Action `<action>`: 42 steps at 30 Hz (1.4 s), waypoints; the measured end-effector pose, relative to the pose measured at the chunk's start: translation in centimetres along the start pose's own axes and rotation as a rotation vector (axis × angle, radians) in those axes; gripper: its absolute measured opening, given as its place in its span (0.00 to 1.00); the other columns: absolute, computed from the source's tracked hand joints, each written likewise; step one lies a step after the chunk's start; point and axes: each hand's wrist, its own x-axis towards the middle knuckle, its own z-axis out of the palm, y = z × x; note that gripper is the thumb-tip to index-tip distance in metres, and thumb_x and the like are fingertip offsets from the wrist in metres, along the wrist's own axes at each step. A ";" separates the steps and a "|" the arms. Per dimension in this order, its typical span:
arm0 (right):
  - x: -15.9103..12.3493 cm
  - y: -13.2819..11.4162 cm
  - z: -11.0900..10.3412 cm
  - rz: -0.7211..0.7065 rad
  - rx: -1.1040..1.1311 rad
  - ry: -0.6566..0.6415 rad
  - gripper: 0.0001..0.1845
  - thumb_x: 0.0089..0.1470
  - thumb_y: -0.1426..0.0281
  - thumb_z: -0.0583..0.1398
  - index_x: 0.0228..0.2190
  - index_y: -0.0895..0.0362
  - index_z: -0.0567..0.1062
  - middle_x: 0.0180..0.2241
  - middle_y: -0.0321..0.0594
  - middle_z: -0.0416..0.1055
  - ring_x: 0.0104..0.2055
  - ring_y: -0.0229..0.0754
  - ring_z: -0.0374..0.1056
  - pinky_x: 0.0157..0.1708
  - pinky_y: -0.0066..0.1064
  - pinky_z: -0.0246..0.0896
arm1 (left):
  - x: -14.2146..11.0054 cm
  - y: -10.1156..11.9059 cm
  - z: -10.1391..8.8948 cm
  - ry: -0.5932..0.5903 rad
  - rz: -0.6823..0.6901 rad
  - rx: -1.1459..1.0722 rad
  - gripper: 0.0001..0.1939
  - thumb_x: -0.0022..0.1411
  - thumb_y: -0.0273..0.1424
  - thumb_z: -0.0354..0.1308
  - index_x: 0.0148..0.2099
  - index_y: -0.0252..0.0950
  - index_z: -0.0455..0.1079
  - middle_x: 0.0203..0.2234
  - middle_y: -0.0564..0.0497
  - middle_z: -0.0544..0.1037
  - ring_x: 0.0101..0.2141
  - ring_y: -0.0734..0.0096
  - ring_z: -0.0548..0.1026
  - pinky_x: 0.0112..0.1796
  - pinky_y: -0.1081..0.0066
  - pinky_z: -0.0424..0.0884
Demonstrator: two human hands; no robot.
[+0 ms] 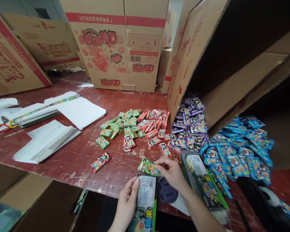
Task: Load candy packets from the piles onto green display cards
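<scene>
One green packet (146,167), pinched in the right grip (171,173) beyond the left grip (128,197) clasping a dark box (147,199), could drop (if loosely held).

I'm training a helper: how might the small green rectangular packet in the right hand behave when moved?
The small green rectangular packet is likely light: fingertips of the right hand pinch just one end. Projecting nearly straight, it seems fairly stiff. Its flat shape makes rolling unlikely.

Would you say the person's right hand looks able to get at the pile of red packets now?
Probably yes: the right hand is close to the pile of red packets and nothing stands between, though it holds a green packet, which it may need to release first.
</scene>
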 end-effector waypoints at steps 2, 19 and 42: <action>0.8 -0.6 -0.5 -0.003 0.024 -0.021 0.05 0.46 0.68 0.65 0.28 0.57 0.79 0.28 0.41 0.73 0.32 0.42 0.69 0.32 0.32 0.63 | 0.0 0.0 -0.1 -0.005 0.007 0.001 0.23 0.56 0.45 0.58 0.48 0.34 0.70 0.32 0.47 0.80 0.32 0.60 0.76 0.32 0.70 0.71; 0.9 -3.1 -3.4 -0.010 -0.205 -0.575 0.32 0.52 0.71 0.58 0.57 0.47 0.58 0.28 0.31 0.61 0.24 0.33 0.55 0.25 0.24 0.55 | -0.5 0.4 -0.3 -0.126 0.007 0.068 0.22 0.58 0.45 0.56 0.48 0.35 0.70 0.32 0.48 0.79 0.30 0.64 0.74 0.32 0.73 0.68; 2.9 -6.7 -1.8 -0.305 -0.399 -0.767 0.09 0.53 0.78 0.56 0.32 0.56 0.75 0.35 0.38 0.68 0.38 0.40 0.66 0.40 0.29 0.61 | -0.7 0.7 1.2 -0.206 0.069 0.124 0.19 0.60 0.42 0.54 0.49 0.37 0.70 0.38 0.47 0.79 0.36 0.63 0.75 0.36 0.73 0.69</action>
